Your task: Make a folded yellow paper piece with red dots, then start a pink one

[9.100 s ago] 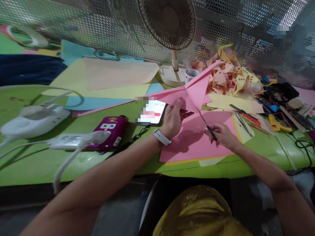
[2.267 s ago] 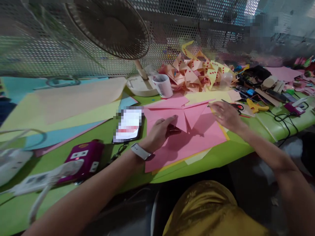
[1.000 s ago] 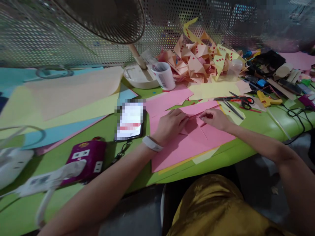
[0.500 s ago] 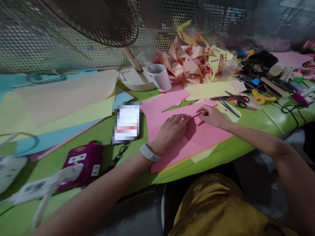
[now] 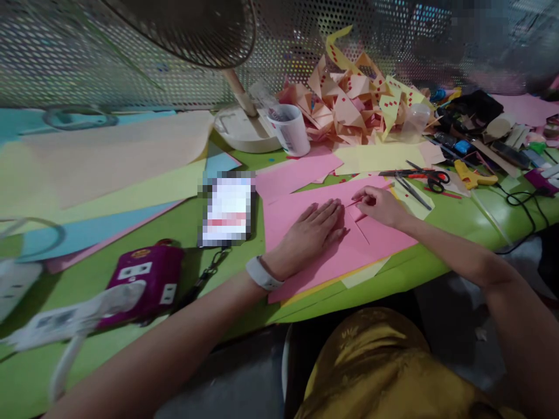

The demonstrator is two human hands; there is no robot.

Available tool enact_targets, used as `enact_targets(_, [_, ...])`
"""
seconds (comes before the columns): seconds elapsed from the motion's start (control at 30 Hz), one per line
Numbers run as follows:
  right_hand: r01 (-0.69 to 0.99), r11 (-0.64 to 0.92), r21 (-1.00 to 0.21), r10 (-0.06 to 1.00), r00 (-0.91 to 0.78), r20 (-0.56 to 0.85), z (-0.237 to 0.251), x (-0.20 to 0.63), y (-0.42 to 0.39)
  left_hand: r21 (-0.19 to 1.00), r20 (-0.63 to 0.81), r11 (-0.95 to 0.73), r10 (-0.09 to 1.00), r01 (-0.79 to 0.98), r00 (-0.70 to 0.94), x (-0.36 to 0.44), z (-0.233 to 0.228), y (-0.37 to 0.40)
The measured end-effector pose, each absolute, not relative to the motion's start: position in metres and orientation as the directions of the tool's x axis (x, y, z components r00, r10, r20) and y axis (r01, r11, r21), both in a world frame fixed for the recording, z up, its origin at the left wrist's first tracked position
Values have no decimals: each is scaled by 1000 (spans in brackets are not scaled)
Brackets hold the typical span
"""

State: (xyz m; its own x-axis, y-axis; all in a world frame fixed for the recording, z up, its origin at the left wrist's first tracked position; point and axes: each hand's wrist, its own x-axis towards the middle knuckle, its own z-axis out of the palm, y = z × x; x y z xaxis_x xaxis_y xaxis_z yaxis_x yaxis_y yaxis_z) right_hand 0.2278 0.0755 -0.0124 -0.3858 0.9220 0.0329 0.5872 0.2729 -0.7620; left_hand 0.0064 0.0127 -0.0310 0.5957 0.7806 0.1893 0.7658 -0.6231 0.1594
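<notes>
A large pink paper sheet (image 5: 305,262) lies on the green table, with thin dark cut or crease lines near its middle. My left hand (image 5: 310,235) rests flat on this sheet, fingers stretched out. To its right, my right hand (image 5: 378,206) is closed in a pinch over the sheet. At its fingertips shows a thin reddish-pink paper strip (image 5: 354,202); whether it is joined to the sheet I cannot tell. Black-handled scissors (image 5: 434,179) and tweezers (image 5: 414,193) lie just beyond my right hand.
A phone (image 5: 229,209) and a purple power socket (image 5: 146,276) lie to the left. Behind are a fan base (image 5: 244,137), a white cup (image 5: 290,131) and a pile of folded paper (image 5: 345,105). A yellow glue gun (image 5: 474,174) sits right, its cord trailing over the edge.
My left hand has gone from curled fingers near the strip to lying flat on the sheet. My right hand stays pinched in nearly the same place. The view has shifted slightly.
</notes>
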Motion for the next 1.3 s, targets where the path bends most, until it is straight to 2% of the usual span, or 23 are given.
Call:
enact_targets(0.5, [573,292,-766,923,-377,70,-21,228,79,155,184,-631,775,760,605,7,-31,11])
enact_targets(0.8, [598,310,-739,921,-383,76,-19,227,79,186,183,-684,730,706,659,11,-25,11])
enact_targets(1.3, [653,356,-669,915,-390,105,-12,224,73,184,163,-690,724,700,671,11,-26,11])
